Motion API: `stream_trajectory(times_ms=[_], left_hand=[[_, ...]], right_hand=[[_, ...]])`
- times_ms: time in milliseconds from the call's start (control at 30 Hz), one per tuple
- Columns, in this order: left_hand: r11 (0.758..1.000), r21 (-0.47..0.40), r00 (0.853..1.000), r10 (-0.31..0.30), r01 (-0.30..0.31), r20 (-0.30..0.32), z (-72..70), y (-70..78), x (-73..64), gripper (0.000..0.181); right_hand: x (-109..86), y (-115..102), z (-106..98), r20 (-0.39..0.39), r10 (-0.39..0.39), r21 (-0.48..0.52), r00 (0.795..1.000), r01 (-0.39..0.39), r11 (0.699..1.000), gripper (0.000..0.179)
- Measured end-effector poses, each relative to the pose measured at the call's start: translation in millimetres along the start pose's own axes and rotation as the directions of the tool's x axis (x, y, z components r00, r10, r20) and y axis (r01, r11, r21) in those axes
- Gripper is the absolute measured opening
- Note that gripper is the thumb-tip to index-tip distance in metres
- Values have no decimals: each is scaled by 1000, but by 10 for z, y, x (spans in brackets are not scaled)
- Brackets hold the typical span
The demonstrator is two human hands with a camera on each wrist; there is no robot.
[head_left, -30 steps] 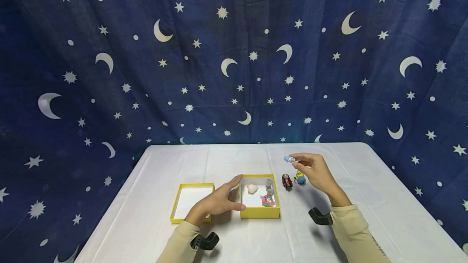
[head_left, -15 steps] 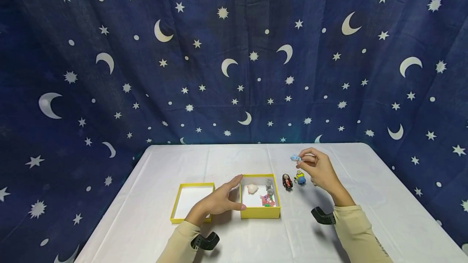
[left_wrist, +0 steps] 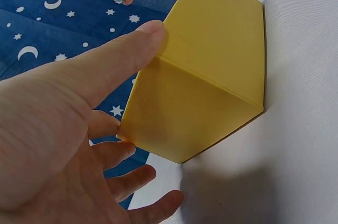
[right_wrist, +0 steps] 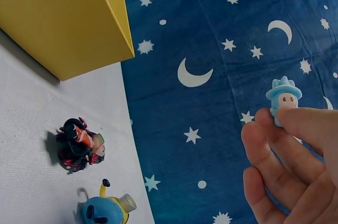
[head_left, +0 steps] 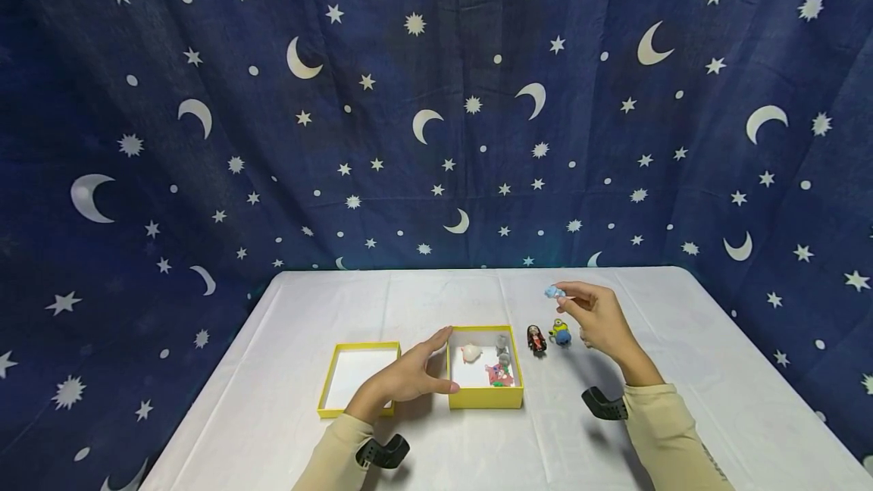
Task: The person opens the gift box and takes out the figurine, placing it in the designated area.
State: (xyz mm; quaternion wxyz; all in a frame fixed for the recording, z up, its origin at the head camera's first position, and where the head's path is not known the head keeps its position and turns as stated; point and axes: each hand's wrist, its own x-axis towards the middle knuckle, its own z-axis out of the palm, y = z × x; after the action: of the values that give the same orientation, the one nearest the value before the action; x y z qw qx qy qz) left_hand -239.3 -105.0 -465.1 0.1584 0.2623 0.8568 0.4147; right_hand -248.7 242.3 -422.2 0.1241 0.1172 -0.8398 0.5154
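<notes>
A small light-blue figurine with a hat [right_wrist: 284, 97] is pinched between the thumb and fingers of my right hand [head_left: 599, 318], raised above the far right part of the table. My left hand [head_left: 409, 373] rests at the left side of a yellow box [head_left: 486, 398], its thumb at the near edge and its index finger toward the far corner. In the left wrist view the fingers [left_wrist: 124, 184] are loosely spread. Inside the box lie a whitish figurine [head_left: 470, 353], a pink one [head_left: 499, 375] and grey pieces [head_left: 502, 345].
Right of the box stand a dark-haired figurine in black and red [head_left: 536, 340] and a yellow and blue minion figurine [head_left: 560, 333]. A yellow-edged box lid [head_left: 329, 379] lies left of the box, partly behind the left arm. A starry blue curtain [head_left: 436, 157] hangs behind the white table [head_left: 314, 301].
My right hand has shifted a little to the right, and the blue figurine has turned in its fingers. The left hand and the box stay where they were.
</notes>
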Motion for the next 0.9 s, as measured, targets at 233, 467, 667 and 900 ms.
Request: stream_trajectory(times_ms=[233, 467, 667, 900], left_hand=[[1000, 4, 1000, 0, 0, 2, 0, 4, -12, 99], [1000, -6, 1000, 6, -6, 5, -1, 0, -7, 98], [1000, -1, 1000, 3, -3, 4, -2, 3, -8, 99], [1000, 3, 1000, 5, -5, 3, -1, 5, -6, 99]], right_hand=[[0, 0, 3, -39, 12, -51, 999, -14, 999, 28], [19, 36, -2, -44, -73, -22, 996, 72, 997, 41], [-2, 30, -19, 12, -19, 59, 1000, 18, 998, 37], [10, 33, -16, -39, -56, 6, 998, 56, 998, 30]])
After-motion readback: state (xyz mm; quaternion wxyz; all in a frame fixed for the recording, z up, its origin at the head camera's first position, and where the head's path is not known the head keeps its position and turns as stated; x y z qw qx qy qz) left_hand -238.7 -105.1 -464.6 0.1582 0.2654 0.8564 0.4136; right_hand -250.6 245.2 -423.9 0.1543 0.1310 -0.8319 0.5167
